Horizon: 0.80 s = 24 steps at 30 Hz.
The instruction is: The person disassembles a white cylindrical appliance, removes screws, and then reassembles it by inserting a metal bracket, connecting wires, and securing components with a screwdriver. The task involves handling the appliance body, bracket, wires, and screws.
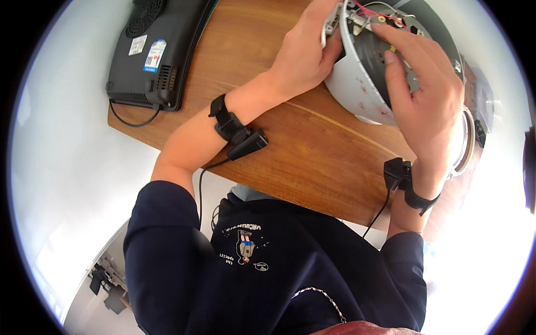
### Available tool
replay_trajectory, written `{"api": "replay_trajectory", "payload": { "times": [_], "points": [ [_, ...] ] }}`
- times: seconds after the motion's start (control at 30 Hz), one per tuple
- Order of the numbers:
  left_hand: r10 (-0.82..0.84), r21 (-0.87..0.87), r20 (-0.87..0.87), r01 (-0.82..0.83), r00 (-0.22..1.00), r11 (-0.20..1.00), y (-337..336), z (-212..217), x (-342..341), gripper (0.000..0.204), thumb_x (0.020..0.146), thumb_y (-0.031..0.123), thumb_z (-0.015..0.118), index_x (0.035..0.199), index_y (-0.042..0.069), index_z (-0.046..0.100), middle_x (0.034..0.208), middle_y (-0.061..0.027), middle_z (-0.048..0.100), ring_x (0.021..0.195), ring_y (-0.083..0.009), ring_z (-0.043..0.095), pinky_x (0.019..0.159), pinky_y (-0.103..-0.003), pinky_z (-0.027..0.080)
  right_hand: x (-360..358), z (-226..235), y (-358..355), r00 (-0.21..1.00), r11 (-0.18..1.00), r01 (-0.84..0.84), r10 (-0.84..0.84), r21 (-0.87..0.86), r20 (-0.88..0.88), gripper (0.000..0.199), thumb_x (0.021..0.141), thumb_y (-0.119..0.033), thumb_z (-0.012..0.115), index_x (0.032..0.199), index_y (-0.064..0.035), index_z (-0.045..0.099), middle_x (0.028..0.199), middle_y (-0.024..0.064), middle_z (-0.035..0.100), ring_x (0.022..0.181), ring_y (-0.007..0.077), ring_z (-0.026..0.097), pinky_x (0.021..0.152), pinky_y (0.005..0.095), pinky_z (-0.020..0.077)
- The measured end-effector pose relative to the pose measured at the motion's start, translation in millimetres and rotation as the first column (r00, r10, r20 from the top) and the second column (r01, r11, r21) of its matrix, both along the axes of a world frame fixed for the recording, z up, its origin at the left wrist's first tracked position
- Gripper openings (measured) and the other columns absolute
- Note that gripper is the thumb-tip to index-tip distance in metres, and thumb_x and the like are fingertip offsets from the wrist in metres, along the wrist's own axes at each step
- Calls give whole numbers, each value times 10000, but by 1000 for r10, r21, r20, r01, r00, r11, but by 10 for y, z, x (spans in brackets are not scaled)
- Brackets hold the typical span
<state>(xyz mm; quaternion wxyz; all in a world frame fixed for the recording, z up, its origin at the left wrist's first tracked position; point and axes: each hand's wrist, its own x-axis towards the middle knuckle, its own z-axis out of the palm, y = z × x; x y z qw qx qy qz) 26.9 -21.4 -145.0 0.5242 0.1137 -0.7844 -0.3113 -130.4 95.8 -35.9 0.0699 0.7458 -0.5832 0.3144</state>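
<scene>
1 wooden tabletop (290, 151) carries 1 open white housing (357, 92), with 1 black vented appliance (148, 67) left of the housing. Of 2 hands, the left hand (304, 58) grips 1 pale part (331, 27) at its left edge; the right hand (427, 84) curls inside, its hold unclear. Work inside the housing seems under way, and the next move calls for steadying it around the uncounted red wires (365, 9).

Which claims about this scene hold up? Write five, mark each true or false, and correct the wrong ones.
1. The right hand has its fingers at the open side of the white appliance. True.
2. Every wire showing there is green. False: a pink wire shows.
3. A black device lies on the left part of the table. True.
4. Only one arm wears a strap. False: both have black straps.
5. The left hand is at the appliance too. True.
</scene>
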Motion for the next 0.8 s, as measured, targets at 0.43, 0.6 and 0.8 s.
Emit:
{"api": "replay_trajectory", "payload": {
  "times": [0.43,0.6,0.8],
  "points": [
    [183,-38,-69,-186,981,982,56,-90,-20,646,952,-59,566,1557,36,360,1521,-212,501,1357,-367,547,1109,-413,464,109,51,38,984,987,106,-87,-120,153,260,888,1,678,1100,-110,780,936,87,753,831,246,718,774,331,576],
    [216,79,-9,-215,976,973,-17,-258,-43,576,1014,17,566,1553,34,362,1448,-138,547,1256,-249,598,1056,-384,477,-368,299,232,930,951,211,-124,-227,345,246,988,-14,622,1176,-74,770,979,53,789,900,127,715,788,258,552],
    [160,-9,-71,-161,985,987,-122,-232,66,614,1037,158,621,1534,-60,334,1326,-209,620,1221,-285,622,1084,-417,463,-1045,406,274,666,827,528,-259,-196,699,209,1018,-52,558,1140,30,707,899,105,735,819,136,697,720,250,560]
  ]
}}
